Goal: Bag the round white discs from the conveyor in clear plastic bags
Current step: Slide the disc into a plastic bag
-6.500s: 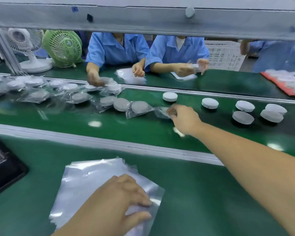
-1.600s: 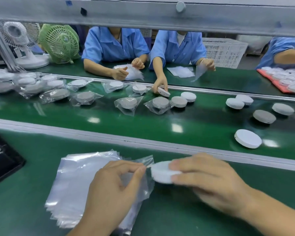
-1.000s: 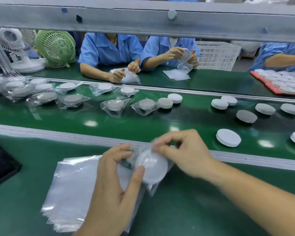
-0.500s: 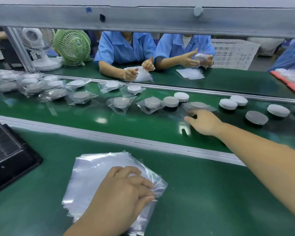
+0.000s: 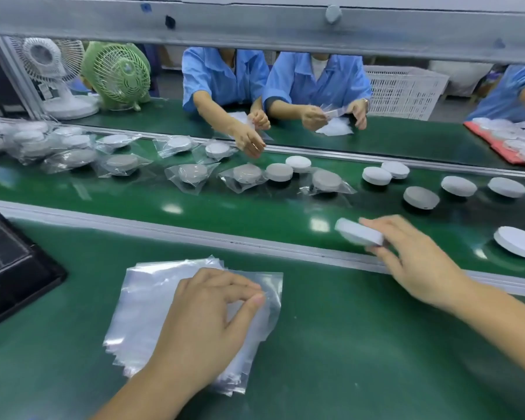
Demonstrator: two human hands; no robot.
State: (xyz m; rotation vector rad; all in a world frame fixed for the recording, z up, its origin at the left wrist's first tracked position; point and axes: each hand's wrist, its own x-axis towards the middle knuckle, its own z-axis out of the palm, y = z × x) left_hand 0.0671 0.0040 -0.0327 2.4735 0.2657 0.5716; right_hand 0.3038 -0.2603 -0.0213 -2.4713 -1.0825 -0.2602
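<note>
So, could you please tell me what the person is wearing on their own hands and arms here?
Nothing shows: the left hand and right hand are bare, with no gloves or rings. The left forearm and right forearm carry no sleeve, watch or wristband up to the frame's edge.

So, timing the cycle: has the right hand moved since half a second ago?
Yes: right hand back at the near rail, gripping a disc.

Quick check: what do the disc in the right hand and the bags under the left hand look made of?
The disc, held in the right hand: probably moulded plastic, matte white; even colour, crisp rim, no glare. The bags, pinched by the left hand: thin clear plastic film, glossy; bright streaks, wrinkles, green table showing through.
</note>
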